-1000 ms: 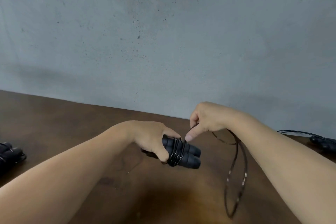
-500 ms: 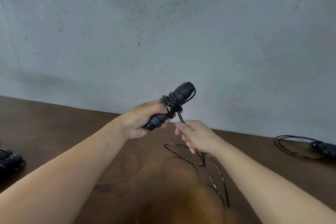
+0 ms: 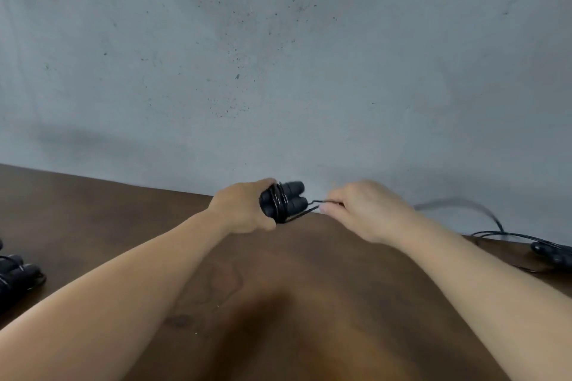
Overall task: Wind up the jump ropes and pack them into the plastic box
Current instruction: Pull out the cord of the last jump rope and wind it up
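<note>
A plain indoor work room of uncertain kind. A dark brown wooden desk point(image 3: 123, 226) stands against a bare grey concrete wall point(image 3: 278, 56) pitted with small dark specks. Black jump ropes lie at the desk's left point(image 3: 15, 272) and right point(image 3: 551, 252) edges.

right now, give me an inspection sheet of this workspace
surface: brown wooden table, bare patch in front.
job's things: jump rope handles paired, rope wound round them; plastic box not seen.
clutter: wound rope bundle at the left edge; loose jump rope at the right edge.
hands: left hand grips the handles; right hand pinches the rope end.
cables: nothing seen.
surroundings: grey concrete wall.
</note>
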Demonstrator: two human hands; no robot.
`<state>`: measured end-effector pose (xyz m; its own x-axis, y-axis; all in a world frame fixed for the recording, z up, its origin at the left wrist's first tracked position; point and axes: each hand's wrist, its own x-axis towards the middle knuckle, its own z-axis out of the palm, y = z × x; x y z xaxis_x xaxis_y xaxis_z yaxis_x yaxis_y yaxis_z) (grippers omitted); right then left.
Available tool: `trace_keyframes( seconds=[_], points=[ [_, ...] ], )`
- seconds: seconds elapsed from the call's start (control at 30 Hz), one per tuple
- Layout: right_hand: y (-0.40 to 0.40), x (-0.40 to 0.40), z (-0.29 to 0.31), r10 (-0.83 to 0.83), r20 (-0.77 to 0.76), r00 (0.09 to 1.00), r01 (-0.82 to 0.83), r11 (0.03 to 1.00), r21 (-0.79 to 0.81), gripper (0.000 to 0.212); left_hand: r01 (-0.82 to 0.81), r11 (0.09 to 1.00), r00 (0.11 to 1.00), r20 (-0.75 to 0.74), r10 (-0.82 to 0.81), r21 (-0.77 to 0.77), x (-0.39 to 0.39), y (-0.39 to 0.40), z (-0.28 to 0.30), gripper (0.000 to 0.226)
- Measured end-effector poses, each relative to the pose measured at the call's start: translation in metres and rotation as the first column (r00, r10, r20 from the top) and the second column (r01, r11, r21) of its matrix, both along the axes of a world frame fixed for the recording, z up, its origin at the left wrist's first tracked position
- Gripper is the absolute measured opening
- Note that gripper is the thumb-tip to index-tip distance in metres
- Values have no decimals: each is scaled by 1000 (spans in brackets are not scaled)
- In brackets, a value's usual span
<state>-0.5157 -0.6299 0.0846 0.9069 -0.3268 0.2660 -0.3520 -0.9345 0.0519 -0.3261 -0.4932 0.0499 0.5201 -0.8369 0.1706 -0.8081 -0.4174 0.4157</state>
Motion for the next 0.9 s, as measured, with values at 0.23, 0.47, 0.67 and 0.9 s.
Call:
trace_keyframes(
  seconds=[0.23,0.47,0.67,0.9],
  points=[
    [-18,13,41,111,-76,991,-90,968,233,18,413,885,906,-191,-376,215,-38,-9,-2,44],
    [-55,4,35,-1,-121,993,41,946,323,34,520,843,798,-430,-421,140,-32,7,6,49],
    [-68,9,0,-40,49,998,-24,477,878,26,649,737,372,-766,-524,-189,-28,9,-4,61],
    [-70,17,-45,-277,-53,960,161,385,909,29,542,729,197,-780,-593,-418,-32,20,15,43]
  ],
)
